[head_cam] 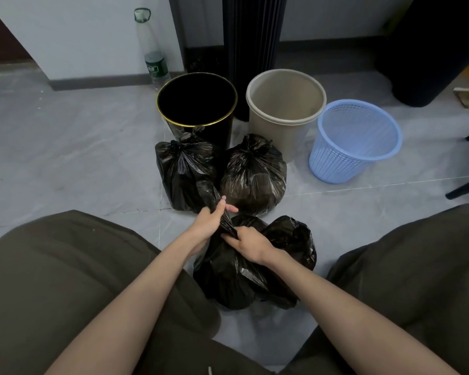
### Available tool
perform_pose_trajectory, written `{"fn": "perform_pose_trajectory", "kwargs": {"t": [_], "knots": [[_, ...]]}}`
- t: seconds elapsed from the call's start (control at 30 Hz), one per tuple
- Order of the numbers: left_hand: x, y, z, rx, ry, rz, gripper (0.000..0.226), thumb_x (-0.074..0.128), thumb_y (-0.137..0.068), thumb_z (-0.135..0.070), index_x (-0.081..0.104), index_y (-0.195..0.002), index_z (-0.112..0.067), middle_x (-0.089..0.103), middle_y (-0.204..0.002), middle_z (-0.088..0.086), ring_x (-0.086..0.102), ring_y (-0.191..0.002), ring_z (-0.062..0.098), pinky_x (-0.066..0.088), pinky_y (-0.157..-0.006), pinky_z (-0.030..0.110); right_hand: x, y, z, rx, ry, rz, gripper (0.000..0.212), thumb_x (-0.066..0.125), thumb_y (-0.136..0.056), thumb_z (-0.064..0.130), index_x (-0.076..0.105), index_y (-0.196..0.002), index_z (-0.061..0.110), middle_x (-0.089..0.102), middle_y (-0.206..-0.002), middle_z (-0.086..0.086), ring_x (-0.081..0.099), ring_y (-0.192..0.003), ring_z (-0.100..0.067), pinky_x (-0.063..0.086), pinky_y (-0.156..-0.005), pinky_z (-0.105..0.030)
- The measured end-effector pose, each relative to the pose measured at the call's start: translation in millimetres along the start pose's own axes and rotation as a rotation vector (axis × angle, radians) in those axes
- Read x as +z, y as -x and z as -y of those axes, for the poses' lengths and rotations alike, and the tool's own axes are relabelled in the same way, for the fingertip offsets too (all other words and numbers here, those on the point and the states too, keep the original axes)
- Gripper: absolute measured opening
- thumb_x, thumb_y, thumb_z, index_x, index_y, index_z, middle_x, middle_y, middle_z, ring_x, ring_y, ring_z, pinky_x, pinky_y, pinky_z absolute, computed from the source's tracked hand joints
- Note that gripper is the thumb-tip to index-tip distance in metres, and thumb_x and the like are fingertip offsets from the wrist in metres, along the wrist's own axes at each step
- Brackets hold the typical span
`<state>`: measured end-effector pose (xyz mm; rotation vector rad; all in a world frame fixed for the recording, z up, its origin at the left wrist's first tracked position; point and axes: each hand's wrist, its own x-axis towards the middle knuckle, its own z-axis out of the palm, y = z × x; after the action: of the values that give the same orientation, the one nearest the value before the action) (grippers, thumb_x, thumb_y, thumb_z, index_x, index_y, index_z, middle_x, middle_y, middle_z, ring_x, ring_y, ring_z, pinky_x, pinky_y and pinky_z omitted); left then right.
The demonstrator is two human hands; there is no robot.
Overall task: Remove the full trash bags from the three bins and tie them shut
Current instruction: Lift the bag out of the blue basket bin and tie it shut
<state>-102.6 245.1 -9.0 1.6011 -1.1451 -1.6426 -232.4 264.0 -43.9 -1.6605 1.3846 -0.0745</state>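
- The nearest bag [228, 280], of black plastic, sits on the grey floor [65, 158] between the person's knees [65, 280], at 6 o'clock from the two other bags. The forearms cover part of it.
- The left hand [207, 224] has its fingers curled around the twisted neck [213, 198] of this bag. The neck rises toward 11 o'clock, and one fingertip sticks out past the plastic.
- The right hand [251, 243] is clamped on the gathered plastic at the foot of the neck, just beside the left hand. Its fingertips sink into the folds and are hidden (so whether a knot sits there, I cannot tell).
- The left tied bag [182, 174] and the right tied bag [255, 177] stand side by side, touching, at 12 o'clock from the hands. Each has a knotted top.
- Behind them, from 11 to 2 o'clock, stand the black bin [217, 135] with a gold rim, the beige bin [271, 131] and the blue basket [336, 163].
- The inside of the black bin is only shadow, and the left tied bag hides part of its lower wall.
- A clear bottle [153, 63] stands by the wall at 11 o'clock from the black bin. Its label is too small to read.
- Dark furniture legs [466, 186] at 3 o'clock are cut off by the frame edge.
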Motion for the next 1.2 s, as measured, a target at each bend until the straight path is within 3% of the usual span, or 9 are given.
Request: {"fn": "perform_pose_trajectory", "kwargs": {"t": [0.07,0.13,0.2,0.37,0.57,0.73,0.83,1.0,1.2], "knots": [[7.1,-4.3,0.8,-0.06,0.275,-0.074,0.043,0.029,-0.103,-0.03,0.058,-0.077,-0.013,0.064,-0.116,0.006,0.05,-0.12,0.014,0.03,-0.102,0.026,-0.4,2.3,0.5,-0.013,0.024,-0.01,0.027,0.052,-0.093,0.042,0.058,-0.102,0.017,0.068,-0.098,-0.01,0.064,-0.092,-0.025,0.051,-0.084,-0.041],[13.4,-9.6,0.7,-0.088,0.58,-0.163,0.04,0.029,-0.103,-0.028,0.044,-0.07,-0.011,0.069,-0.07,0.006,0.064,-0.087,0.022,0.043,-0.097,0.037,-6.0,5.3,-1.4,-0.022,0.06,-0.034,0.047,0.06,-0.087,0.049,0.051,-0.122,0.019,0.068,-0.109,-0.008,0.064,-0.1,-0.025,0.05,-0.088,-0.04],[14.4,-14.9,1.2,-0.08,0.72,-0.241,0.041,0.029,-0.103,-0.028,0.039,-0.067,-0.011,0.044,-0.04,-0.004,0.05,-0.049,0.013,0.051,-0.079,0.036,-14.7,9.5,-6.6,-0.022,0.049,-0.039,0.07,0.066,-0.079,0.056,0.037,-0.136,0.027,0.065,-0.117,-0.007,0.062,-0.106,-0.024,0.049,-0.091,-0.038],[6.3,-18.4,3.0,-0.039,0.457,-0.268,0.041,0.026,-0.102,-0.037,0.035,-0.066,-0.019,0.026,-0.039,-0.013,0.02,-0.031,0.0,0.021,-0.032,0.013,-46.7,26.5,-19.1,0.055,0.402,0.037,0.099,0.073,-0.068,0.062,0.02,-0.146,0.031,0.061,-0.121,-0.012,0.057,-0.113,-0.031,0.047,-0.089,-0.04],[9.8,-12.8,-5.4,0.105,-0.203,-0.179,0.045,0.03,-0.1,-0.042,0.04,-0.063,-0.019,0.037,-0.059,-0.002,0.038,-0.056,0.013,0.032,-0.06,0.021,-86.8,44.2,-27.8,0.175,0.68,-0.059,0.029,0.067,-0.081,0.038,0.066,-0.106,0.023,0.065,-0.108,-0.004,0.061,-0.106,-0.026,0.042,-0.075,-0.03],[14.9,-19.2,12.4,0.176,-0.662,-0.059,0.02,0.045,-0.094,-0.012,0.064,-0.09,-0.014,0.067,-0.103,0.013,0.06,-0.106,0.028,0.046,-0.091,0.035,-119.9,57.0,-23.9,0.08,0.37,-0.34,0.015,0.063,-0.083,0.05,0.069,-0.081,0.036,0.063,-0.083,0.011,0.057,-0.094,-0.015,0.034,-0.088,-0.037],[17.6,-14.8,16.9,0.209,-0.643,0.04,0.034,0.047,-0.09,-0.003,0.064,-0.114,-0.019,0.067,-0.112,0.011,0.059,-0.111,0.026,0.046,-0.097,0.037,-112.7,56.3,-40.4,0.054,-0.021,-0.556,0.035,0.063,-0.082,0.052,0.059,-0.055,0.03,0.057,-0.074,0.01,0.05,-0.082,-0.011,0.038,-0.081,-0.034],[31.4,-10.0,17.6,0.121,-0.799,0.156,0.059,0.043,-0.081,-0.07,0.052,-0.127,-0.033,0.062,-0.125,0.004,0.052,-0.121,0.026,0.04,-0.103,0.04,-89.4,62.8,-45.2,0.13,-0.416,-0.593,0.042,0.054,-0.096,0.032,0.043,-0.057,0.019,0.042,-0.058,0.011,0.041,-0.057,-0.006,0.036,-0.06,-0.015],[54.8,0.3,20.6,0.054,-0.929,0.189,0.094,0.064,-0.06,-0.076,0.027,-0.141,-0.047,0.042,-0.144,-0.009,0.03,-0.136,0.027,0.022,-0.106,0.044,-82.1,55.0,-30.5,0.124,-0.776,-0.474,0.028,0.064,-0.089,0.032,0.063,-0.077,0.006,0.06,-0.079,-0.009,0.061,-0.076,-0.014,0.056,-0.062,-0.026]]}}
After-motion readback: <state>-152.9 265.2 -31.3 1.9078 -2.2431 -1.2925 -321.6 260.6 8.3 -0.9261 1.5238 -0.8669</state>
